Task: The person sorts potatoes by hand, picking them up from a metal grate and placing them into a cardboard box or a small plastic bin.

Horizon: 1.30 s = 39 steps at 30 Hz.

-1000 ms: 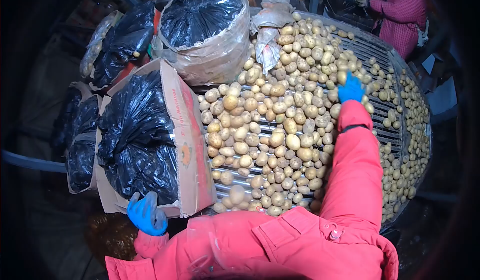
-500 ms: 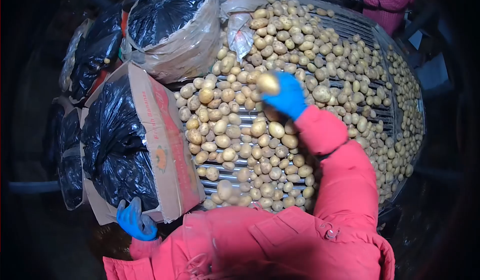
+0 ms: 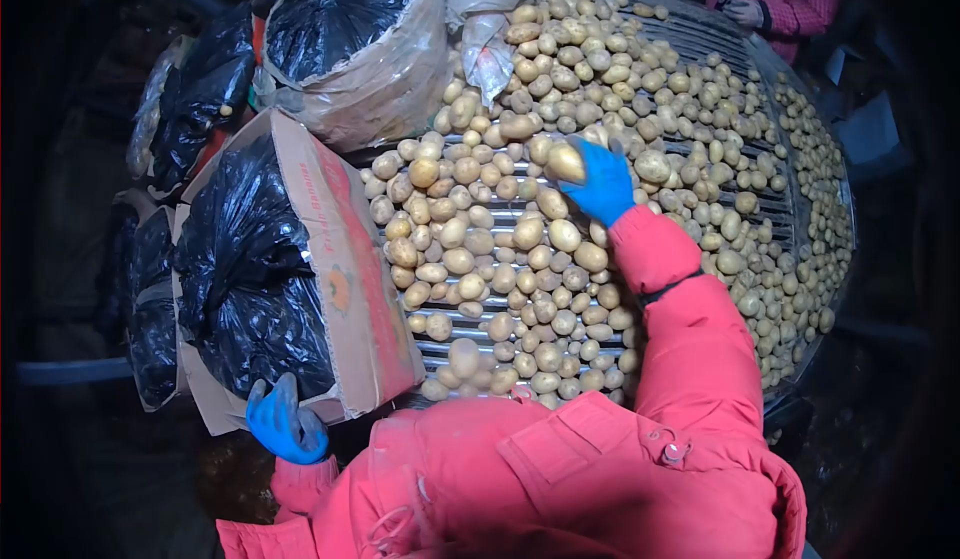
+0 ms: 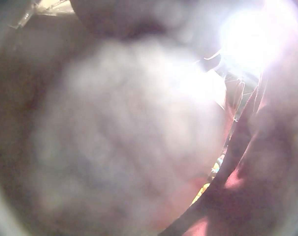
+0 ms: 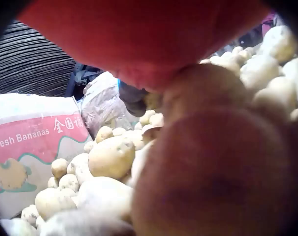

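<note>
In the head view my right hand (image 3: 603,177), in a blue glove, holds a yellowish potato (image 3: 566,163) at its fingertips, over the middle of a broad spread of potatoes (image 3: 545,304). My left hand (image 3: 287,425), also gloved in blue, grips the near edge of a cardboard banana box (image 3: 365,269) lined with a black plastic bag (image 3: 255,269). Red sleeve and close, dark potatoes fill much of the right wrist view, where only a grey glove finger (image 5: 132,98) shows. The left wrist view is mostly blur and glare.
The potatoes lie on a slatted metal bed (image 3: 490,304). Behind the box stands a large taped container (image 3: 385,109) with a black liner, and a crumpled plastic bag (image 3: 488,54) lies beside it. Another person (image 3: 790,4) in pink is at the far right.
My right hand has come left from the potatoes at the right, bringing a potato over the middle of the spread, then lowered it slightly. The left hand stays on the box edge.
</note>
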Available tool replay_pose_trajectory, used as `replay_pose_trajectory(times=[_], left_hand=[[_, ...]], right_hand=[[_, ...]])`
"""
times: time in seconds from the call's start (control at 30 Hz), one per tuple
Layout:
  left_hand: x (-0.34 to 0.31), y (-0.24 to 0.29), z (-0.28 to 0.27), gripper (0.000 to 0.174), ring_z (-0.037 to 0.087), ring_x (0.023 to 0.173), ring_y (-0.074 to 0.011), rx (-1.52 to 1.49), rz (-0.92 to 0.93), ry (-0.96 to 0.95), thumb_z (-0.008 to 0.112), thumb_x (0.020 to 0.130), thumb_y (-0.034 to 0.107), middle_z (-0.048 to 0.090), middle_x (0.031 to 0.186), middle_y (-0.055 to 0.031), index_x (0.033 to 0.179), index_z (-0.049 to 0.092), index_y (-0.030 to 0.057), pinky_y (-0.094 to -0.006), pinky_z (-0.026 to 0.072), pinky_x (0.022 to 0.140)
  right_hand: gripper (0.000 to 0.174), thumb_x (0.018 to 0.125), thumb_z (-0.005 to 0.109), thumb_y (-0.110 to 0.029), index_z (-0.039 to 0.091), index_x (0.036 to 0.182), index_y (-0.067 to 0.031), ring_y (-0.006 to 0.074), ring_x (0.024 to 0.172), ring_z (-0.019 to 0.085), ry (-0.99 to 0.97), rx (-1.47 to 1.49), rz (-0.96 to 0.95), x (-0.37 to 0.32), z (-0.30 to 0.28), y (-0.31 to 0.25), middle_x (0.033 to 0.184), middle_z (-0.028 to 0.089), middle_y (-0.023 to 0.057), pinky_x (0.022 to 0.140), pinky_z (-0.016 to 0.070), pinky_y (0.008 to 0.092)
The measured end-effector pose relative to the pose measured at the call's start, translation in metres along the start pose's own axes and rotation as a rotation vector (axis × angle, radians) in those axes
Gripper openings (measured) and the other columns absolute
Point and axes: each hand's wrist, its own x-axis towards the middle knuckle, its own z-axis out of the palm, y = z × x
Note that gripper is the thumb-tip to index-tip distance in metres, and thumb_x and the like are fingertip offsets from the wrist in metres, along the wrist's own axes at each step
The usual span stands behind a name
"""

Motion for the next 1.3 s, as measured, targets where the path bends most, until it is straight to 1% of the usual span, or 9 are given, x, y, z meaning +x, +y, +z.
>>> replay_pose_trajectory(times=[0.07,0.43,0.57,0.67,0.8,0.9,1.03,1.07,1.3], left_hand=[[0.001,-0.002,0.003,0.034,0.064,0.092,-0.0308,-0.020,0.017,0.020,0.047,0.096,0.017,0.068,0.113,-0.0173,0.119,0.061,-0.0037,-0.0535,0.0470,0.096],[0.004,-0.010,0.003,0.034,0.064,0.092,-0.0314,-0.124,0.089,0.047,0.051,0.094,0.016,0.068,0.114,-0.0176,0.120,0.061,-0.0039,-0.0536,0.0465,0.094],[0.003,-0.010,0.003,0.035,0.063,0.093,-0.0313,-0.119,0.092,0.042,0.052,0.094,0.016,0.067,0.114,-0.0176,0.121,0.061,-0.0033,-0.0537,0.0462,0.095],[0.003,-0.008,0.002,0.035,0.063,0.093,-0.0310,-0.111,0.074,0.033,0.052,0.093,0.017,0.067,0.114,-0.0170,0.121,0.061,-0.0032,-0.0537,0.0461,0.095],[0.003,-0.008,0.001,0.036,0.062,0.095,-0.0307,-0.112,0.063,0.020,0.052,0.093,0.017,0.067,0.113,-0.0168,0.120,0.061,-0.0038,-0.0538,0.0462,0.095],[0.002,-0.008,0.001,0.036,0.063,0.095,-0.0309,-0.104,0.050,0.009,0.053,0.092,0.017,0.067,0.113,-0.0167,0.120,0.061,-0.0036,-0.0538,0.0461,0.095],[-0.003,-0.008,0.001,0.036,0.063,0.094,-0.0312,-0.087,0.037,-0.002,0.053,0.092,0.017,0.067,0.113,-0.0168,0.120,0.062,-0.0038,-0.0537,0.0457,0.096],[-0.003,-0.008,0.003,0.036,0.063,0.094,-0.0313,-0.084,0.040,0.008,0.053,0.092,0.017,0.067,0.114,-0.0169,0.119,0.062,-0.0040,-0.0536,0.0456,0.097],[0.001,-0.002,0.000,0.035,0.064,0.094,-0.0312,-0.059,0.016,0.006,0.052,0.092,0.016,0.068,0.114,-0.0176,0.120,0.061,-0.0036,-0.0534,0.0455,0.098]], right_hand=[[0.074,0.075,0.078,-0.038,0.048,0.139,-0.0168,0.0304,0.124,0.053,0.058,-0.065,-0.027,-0.022,-0.011,0.025,0.131,0.057,0.0121,0.113,0.0307,0.0521],[0.068,0.071,0.078,-0.031,0.056,0.132,-0.0125,0.0376,0.109,0.059,0.387,-0.418,0.069,-0.117,-0.082,0.103,0.124,0.061,0.0171,0.096,0.0454,0.0473],[0.072,0.073,0.080,-0.027,0.052,0.137,-0.0095,0.0340,0.115,0.060,0.218,-0.128,0.338,-0.138,-0.090,0.074,0.129,0.060,0.0174,0.096,0.0492,0.0444],[0.077,0.070,0.085,-0.019,0.052,0.138,-0.0066,0.0189,0.111,0.059,-0.276,0.757,0.324,-0.143,-0.098,0.001,0.123,0.062,0.0083,0.097,0.0496,0.0346],[0.079,0.075,0.086,-0.034,0.051,0.140,-0.0044,0.0218,0.121,0.056,-0.802,0.686,0.106,-0.139,-0.055,-0.058,0.131,0.060,0.0125,0.102,0.0455,0.0378],[0.067,0.086,0.075,-0.025,0.047,0.143,-0.0049,0.0219,0.125,0.052,-1.056,0.922,0.115,-0.132,-0.035,-0.077,0.136,0.056,0.0116,0.108,0.0402,0.0370],[0.052,0.093,0.065,-0.024,0.051,0.139,-0.0044,0.0231,0.116,0.059,0.081,0.772,0.139,-0.056,-0.015,0.022,0.128,0.060,0.0139,0.098,0.0485,0.0364],[0.052,0.091,0.064,-0.024,0.051,0.138,-0.0041,0.0291,0.114,0.061,0.203,0.130,0.260,-0.035,-0.037,0.037,0.126,0.062,0.0177,0.095,0.0502,0.0387],[0.052,0.084,0.063,-0.035,0.057,0.129,-0.0098,0.0374,0.118,0.058,0.072,-0.341,0.420,0.038,-0.043,0.119,0.126,0.061,0.0226,0.099,0.0473,0.0461]])
